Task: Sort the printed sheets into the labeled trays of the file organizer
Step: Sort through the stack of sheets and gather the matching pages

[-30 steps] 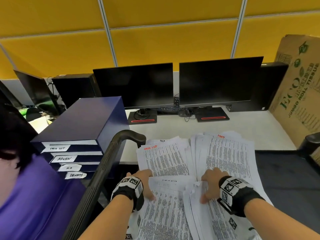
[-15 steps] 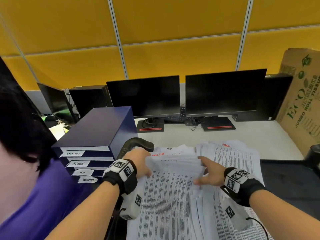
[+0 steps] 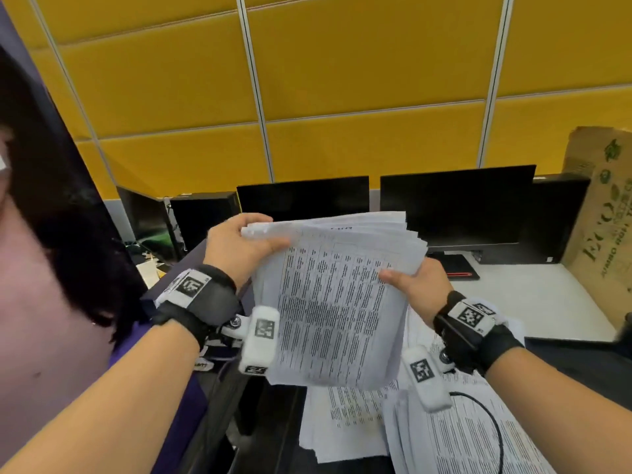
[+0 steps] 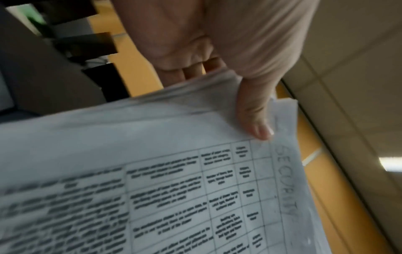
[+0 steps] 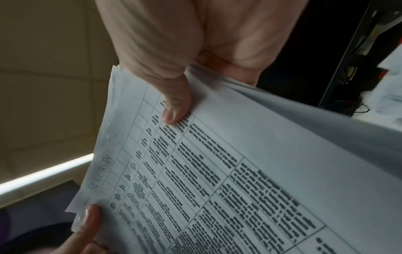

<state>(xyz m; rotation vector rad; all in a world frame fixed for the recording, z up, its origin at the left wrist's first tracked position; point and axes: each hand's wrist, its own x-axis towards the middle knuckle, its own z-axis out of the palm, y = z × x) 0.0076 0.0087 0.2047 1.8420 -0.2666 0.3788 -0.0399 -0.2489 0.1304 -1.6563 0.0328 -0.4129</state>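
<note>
White bundle of printed sheets (image 3: 337,302) held mid-frame above desk (image 3: 547,295), left hand (image 3: 239,248) pinching top-left corner, right hand (image 3: 420,285) gripping right edge; best squared and kept firmly pinched before seeking the "SECURITY" tray.

Bare forearms, no sleeves. Black wrist strap (image 3: 201,299) on left, black wrist strap (image 3: 478,331) on right, each topped by white square-code tag. White camera pod (image 3: 260,338), code-marked, bracketed under left; matching camera pod (image 3: 425,378) under right, trailing black cable (image 3: 492,425).
</note>
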